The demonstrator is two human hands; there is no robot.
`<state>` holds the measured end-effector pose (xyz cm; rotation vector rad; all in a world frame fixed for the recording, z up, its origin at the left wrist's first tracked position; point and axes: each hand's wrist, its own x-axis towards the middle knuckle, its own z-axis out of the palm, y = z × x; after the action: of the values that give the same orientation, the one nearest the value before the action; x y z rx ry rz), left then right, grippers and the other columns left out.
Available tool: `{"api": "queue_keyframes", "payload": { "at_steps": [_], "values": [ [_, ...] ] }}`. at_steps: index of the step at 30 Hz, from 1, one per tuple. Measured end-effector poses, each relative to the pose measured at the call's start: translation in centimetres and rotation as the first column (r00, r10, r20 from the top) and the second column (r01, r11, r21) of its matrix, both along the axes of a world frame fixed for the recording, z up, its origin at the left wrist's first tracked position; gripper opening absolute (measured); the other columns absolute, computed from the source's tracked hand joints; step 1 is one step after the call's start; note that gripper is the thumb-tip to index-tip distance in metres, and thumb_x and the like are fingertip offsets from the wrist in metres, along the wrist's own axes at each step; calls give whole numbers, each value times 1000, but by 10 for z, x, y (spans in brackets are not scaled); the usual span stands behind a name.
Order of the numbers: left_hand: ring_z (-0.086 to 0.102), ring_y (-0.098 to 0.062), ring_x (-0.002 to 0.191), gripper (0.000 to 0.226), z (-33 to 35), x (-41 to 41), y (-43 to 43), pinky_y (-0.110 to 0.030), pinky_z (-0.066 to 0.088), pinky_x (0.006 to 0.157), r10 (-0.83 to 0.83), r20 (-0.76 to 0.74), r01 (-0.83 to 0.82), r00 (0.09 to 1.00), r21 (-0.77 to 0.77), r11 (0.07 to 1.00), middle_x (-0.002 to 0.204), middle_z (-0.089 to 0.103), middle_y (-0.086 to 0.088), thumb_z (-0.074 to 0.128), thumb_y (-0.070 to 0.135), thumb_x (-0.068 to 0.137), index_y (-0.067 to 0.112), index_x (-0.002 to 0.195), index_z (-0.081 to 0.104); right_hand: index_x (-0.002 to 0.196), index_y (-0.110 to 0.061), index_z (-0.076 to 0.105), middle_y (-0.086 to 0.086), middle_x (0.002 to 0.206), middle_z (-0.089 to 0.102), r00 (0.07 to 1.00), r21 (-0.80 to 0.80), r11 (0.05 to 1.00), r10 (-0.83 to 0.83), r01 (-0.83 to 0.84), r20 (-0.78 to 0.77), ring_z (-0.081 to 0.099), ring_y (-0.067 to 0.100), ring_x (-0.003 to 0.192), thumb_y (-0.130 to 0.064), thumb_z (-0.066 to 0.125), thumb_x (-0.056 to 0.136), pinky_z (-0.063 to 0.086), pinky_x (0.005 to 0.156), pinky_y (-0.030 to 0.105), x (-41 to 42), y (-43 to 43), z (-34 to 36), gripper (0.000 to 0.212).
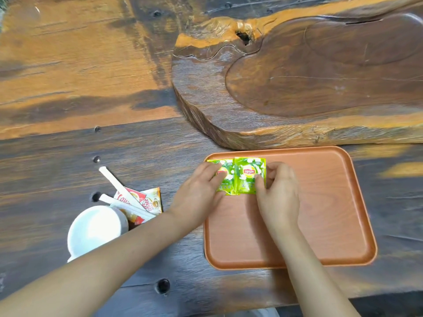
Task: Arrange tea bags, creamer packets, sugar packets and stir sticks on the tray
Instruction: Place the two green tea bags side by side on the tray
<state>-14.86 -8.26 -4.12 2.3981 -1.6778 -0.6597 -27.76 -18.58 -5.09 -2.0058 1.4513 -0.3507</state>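
Note:
An orange-brown tray (320, 202) lies on the wooden table. Two green Lipton tea bags lie side by side in its far left corner. My left hand (199, 191) rests its fingers on the left tea bag (226, 179). My right hand (279, 193) pinches the right tea bag (248, 175) at its right edge, thumb on top. Left of the tray, red and white creamer packets (146, 202) lie in a pile on the table. Two white wrapped stir sticks (121, 191) lie across them.
A white cup (93, 229) stands at the lower left, next to the packet pile. A thick carved wooden slab (297, 88) rises just behind the tray. The table's front edge runs along the bottom of the view.

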Motion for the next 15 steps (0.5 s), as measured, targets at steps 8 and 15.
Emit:
{"api": "queue_keyframes", "payload": {
  "at_steps": [8,15],
  "values": [
    [18,-16,140,50,1,2,-1,-24,17,113,-29,6,29,1000,33,999,150,31,0,44,33,92,17,139,36,123,-22,56,4,128,53,901,-105,897,415,-428,-125,44,25,117,-27,62,83,37,94,40,-6,6,-10,41],
    [16,-16,141,51,0,2,-1,-26,19,113,-32,9,31,999,45,998,151,28,0,42,33,92,17,140,33,123,-23,56,3,129,52,889,-123,883,439,-454,-132,41,22,118,-29,62,83,35,96,38,-11,0,-14,40]
  ]
}}
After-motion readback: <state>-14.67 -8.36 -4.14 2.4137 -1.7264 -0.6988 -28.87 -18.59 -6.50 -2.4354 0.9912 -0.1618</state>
